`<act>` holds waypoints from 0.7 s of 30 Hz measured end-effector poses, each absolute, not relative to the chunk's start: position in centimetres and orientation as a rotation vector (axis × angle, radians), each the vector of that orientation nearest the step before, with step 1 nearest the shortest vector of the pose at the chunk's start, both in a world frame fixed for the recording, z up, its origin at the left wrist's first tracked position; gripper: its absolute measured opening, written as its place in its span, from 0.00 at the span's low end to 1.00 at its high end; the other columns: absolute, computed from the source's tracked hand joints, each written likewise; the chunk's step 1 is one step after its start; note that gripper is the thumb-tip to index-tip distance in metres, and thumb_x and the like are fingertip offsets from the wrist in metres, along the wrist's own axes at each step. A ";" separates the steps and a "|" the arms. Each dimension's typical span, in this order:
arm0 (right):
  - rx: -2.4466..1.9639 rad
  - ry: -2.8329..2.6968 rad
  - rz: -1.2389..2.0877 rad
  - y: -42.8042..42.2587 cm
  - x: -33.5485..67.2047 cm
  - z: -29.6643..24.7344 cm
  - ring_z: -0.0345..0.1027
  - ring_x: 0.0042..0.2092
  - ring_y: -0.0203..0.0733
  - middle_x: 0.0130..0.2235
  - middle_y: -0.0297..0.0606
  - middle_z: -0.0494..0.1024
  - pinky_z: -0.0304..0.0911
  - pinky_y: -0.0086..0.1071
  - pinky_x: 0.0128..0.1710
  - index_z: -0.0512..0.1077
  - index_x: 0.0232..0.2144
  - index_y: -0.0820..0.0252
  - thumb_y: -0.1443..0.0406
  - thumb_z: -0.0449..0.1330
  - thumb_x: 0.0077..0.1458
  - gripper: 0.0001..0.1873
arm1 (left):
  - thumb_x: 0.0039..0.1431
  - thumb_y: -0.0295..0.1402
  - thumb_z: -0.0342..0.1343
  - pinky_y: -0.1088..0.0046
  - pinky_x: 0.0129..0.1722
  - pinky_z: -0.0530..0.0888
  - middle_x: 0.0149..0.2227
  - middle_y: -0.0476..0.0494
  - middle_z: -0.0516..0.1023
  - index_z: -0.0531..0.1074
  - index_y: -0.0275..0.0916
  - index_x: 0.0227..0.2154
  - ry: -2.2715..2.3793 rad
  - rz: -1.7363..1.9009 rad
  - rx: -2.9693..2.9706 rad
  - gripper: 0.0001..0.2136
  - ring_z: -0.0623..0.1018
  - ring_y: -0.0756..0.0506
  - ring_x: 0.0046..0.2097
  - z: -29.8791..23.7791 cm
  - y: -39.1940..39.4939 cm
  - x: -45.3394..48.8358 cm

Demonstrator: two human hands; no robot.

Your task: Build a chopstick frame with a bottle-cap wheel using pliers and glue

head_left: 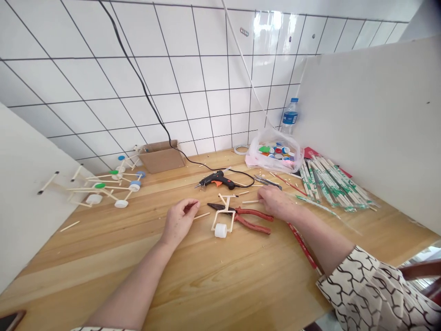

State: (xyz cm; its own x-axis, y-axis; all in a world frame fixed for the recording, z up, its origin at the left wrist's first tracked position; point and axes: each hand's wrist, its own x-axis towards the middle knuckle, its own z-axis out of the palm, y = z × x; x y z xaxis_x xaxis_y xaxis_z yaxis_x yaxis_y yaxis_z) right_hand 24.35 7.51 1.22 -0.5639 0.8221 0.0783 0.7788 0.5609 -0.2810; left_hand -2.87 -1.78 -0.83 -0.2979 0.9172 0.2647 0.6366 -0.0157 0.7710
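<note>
My left hand (180,219) is closed, thumb and fingertips together; whatever it may hold is too small to make out. A short wooden stick (202,215) lies just right of it, one end beside the hand. My right hand (278,202) pinches the end of another wooden stick (250,202) low over the table. Between the hands, a small stick frame (225,212) with a white bottle-cap wheel (220,231) rests against red-handled pliers (253,213). The fingertips of the right hand are partly hidden.
Behind lie a black glue gun (219,179) with its cord and a craft knife (268,182). A bag of bottle caps (275,156), a water bottle (290,117) and wrapped chopsticks (334,181) stand right. Stick-and-cap models (110,184) and a cardboard box (161,157) are left.
</note>
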 end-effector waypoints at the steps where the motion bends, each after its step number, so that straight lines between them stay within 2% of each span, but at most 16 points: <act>1: -1.351 -2.565 0.331 7.6 24.4 1.2 0.67 0.38 0.46 0.32 0.46 0.75 0.57 0.34 0.38 0.70 0.24 0.62 0.76 0.56 0.49 0.08 | 0.52 0.41 0.53 0.71 0.34 0.73 0.29 0.45 0.80 0.74 0.38 0.27 1.943 1.228 1.621 0.11 0.76 0.45 0.31 -0.8 -1.8 -2.9; 7: -1.250 -2.352 0.480 7.6 24.9 1.5 0.66 0.34 0.41 0.31 0.40 0.74 0.59 0.33 0.35 0.68 0.30 0.61 0.73 0.52 0.54 0.07 | 0.51 0.40 0.54 0.71 0.34 0.72 0.28 0.45 0.80 0.74 0.37 0.27 1.919 1.301 1.607 0.11 0.76 0.45 0.30 -0.7 -1.8 -2.7; 11: -1.128 -2.222 0.651 6.4 23.9 2.0 0.68 0.34 0.38 0.32 0.38 0.75 0.63 0.32 0.36 0.68 0.38 0.62 0.69 0.53 0.55 0.07 | 0.51 0.40 0.54 0.70 0.37 0.73 0.30 0.44 0.80 0.74 0.37 0.27 1.890 1.412 1.587 0.11 0.77 0.45 0.33 -0.3 -1.9 -2.5; 13: -1.045 -2.129 0.844 5.3 23.2 2.3 0.70 0.33 0.37 0.32 0.37 0.76 0.65 0.31 0.35 0.69 0.38 0.62 0.66 0.54 0.55 0.08 | 0.50 0.41 0.54 0.69 0.39 0.73 0.31 0.43 0.80 0.74 0.37 0.28 1.878 1.487 1.574 0.12 0.77 0.45 0.34 0.2 -2.1 -2.2; 15: -0.895 -1.843 1.298 4.1 22.4 2.6 0.71 0.32 0.36 0.31 0.35 0.76 0.66 0.31 0.35 0.70 0.36 0.61 0.63 0.59 0.51 0.09 | 0.50 0.41 0.54 0.69 0.40 0.74 0.31 0.43 0.80 0.74 0.36 0.29 1.857 1.549 1.564 0.12 0.77 0.45 0.34 1.0 -2.3 -1.8; 17: -0.801 -1.586 1.600 3.0 21.7 2.8 0.71 0.31 0.35 0.29 0.34 0.77 0.66 0.30 0.35 0.71 0.33 0.60 0.61 0.64 0.47 0.12 | 0.51 0.41 0.54 0.71 0.39 0.74 0.31 0.44 0.80 0.75 0.37 0.29 1.823 1.582 1.562 0.12 0.77 0.46 0.34 2.0 -2.7 -1.1; 21: -0.768 -1.369 1.762 1.6 20.9 2.8 0.69 0.27 0.32 0.26 0.34 0.78 0.62 0.26 0.29 0.71 0.29 0.62 0.61 0.69 0.42 0.14 | 0.50 0.39 0.57 0.74 0.34 0.74 0.28 0.47 0.79 0.75 0.37 0.27 1.685 1.572 1.548 0.10 0.76 0.48 0.31 3.9 -3.7 0.7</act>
